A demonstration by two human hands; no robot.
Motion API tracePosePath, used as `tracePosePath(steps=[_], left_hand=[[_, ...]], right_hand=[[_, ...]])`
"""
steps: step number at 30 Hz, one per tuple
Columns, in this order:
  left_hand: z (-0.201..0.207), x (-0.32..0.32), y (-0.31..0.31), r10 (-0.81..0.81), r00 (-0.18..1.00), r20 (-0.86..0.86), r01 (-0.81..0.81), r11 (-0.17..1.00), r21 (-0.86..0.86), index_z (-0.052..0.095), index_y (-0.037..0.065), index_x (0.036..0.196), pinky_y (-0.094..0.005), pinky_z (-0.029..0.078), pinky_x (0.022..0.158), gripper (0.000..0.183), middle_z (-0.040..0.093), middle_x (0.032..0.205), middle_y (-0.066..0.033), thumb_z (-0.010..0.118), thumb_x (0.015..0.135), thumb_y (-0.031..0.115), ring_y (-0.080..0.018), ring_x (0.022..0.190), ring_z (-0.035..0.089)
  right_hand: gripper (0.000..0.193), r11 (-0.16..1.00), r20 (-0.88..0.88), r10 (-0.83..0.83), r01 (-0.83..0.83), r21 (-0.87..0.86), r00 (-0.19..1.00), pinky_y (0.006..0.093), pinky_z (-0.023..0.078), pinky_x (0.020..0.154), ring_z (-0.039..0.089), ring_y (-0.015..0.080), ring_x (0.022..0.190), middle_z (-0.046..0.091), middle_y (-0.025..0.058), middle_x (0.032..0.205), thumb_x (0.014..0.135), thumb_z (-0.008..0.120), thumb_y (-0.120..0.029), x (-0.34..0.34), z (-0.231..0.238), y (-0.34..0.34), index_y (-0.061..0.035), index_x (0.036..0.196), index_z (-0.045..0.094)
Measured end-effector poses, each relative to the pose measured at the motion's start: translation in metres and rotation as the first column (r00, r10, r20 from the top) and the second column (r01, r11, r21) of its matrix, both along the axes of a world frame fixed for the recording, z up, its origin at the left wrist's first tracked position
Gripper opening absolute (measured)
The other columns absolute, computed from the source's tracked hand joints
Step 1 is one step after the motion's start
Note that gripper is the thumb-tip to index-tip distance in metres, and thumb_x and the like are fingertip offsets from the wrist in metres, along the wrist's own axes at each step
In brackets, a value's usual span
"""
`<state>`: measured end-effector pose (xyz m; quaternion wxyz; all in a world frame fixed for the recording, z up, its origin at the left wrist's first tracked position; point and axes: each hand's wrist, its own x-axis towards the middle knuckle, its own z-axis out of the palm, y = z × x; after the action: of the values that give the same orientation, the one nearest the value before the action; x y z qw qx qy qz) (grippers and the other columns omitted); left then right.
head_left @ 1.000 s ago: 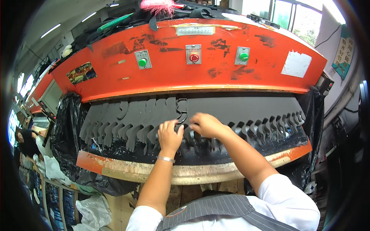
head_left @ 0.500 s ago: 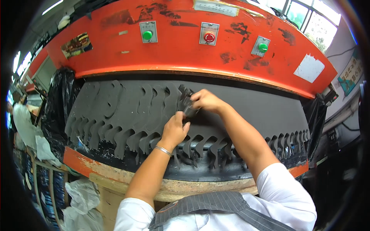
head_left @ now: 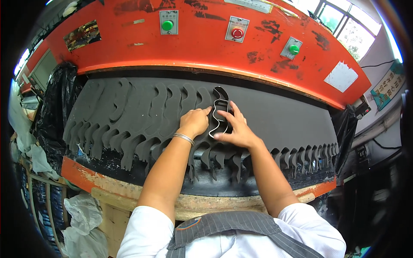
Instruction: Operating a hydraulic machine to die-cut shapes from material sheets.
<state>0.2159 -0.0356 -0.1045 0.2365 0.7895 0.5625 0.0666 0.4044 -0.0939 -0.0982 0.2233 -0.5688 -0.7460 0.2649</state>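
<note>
A wavy metal cutting die (head_left: 221,107), a narrow outline with thin cross bars, stands on the dark grey foam sheet (head_left: 279,112). My left hand (head_left: 195,121) is at its left side, index finger stretched out to touch the die's edge and the other fingers bent, holding nothing. From the right, my right hand (head_left: 238,130) spans the die, its thumb at the near end and its fingertips on the frame. Wavy cut shapes (head_left: 174,103) run in a row through the sheet left of the die.
An orange-red press beam (head_left: 193,51) with green and red buttons crosses behind the sheet. Scalloped foam strips (head_left: 129,148) hang along the near edge over a black ledge (head_left: 215,187). Black plastic bags (head_left: 62,107) hang at the left side.
Both hands have set the die down on the sheet from a blurred, tilted hold. My right hand has come lower and spread its fingers; the view has shifted slightly.
</note>
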Motion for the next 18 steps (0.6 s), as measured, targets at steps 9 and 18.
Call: tracePosePath(steps=[9, 18], left_hand=[[-0.002, -0.004, 0.001, -0.011, 0.999, 0.042, 0.011, 1.0, -0.008, 0.053, 0.026, 0.133, -0.0409, 0.048, 0.092, 0.044, 0.064, 0.113, -0.0073, 0.045, 0.091, 0.018, -0.0264, 0.11, 0.058], [0.005, 0.014, 0.018, 0.016, 0.999, 0.034, -0.018, 0.998, 0.062, 0.055, 0.021, 0.132, -0.0405, 0.048, 0.091, 0.043, 0.063, 0.113, -0.011, 0.047, 0.09, 0.018, -0.0296, 0.107, 0.059]], right_hand=[[0.089, 0.968, 0.217, -0.047, -0.01, 0.252, 0.975, 0.0531, 0.024, 0.11, 0.031, 0.0456, 0.135, 0.037, 0.0372, 0.136, 0.057, 0.08, -0.057, -0.023, -0.015, -0.01, -0.0025, 0.122, 0.054], [0.085, 0.961, 0.23, -0.05, -0.016, 0.276, 0.972, 0.0512, 0.025, 0.11, 0.033, 0.0462, 0.133, 0.037, 0.0362, 0.136, 0.061, 0.078, -0.057, -0.009, -0.005, 0.013, -0.0034, 0.122, 0.052]])
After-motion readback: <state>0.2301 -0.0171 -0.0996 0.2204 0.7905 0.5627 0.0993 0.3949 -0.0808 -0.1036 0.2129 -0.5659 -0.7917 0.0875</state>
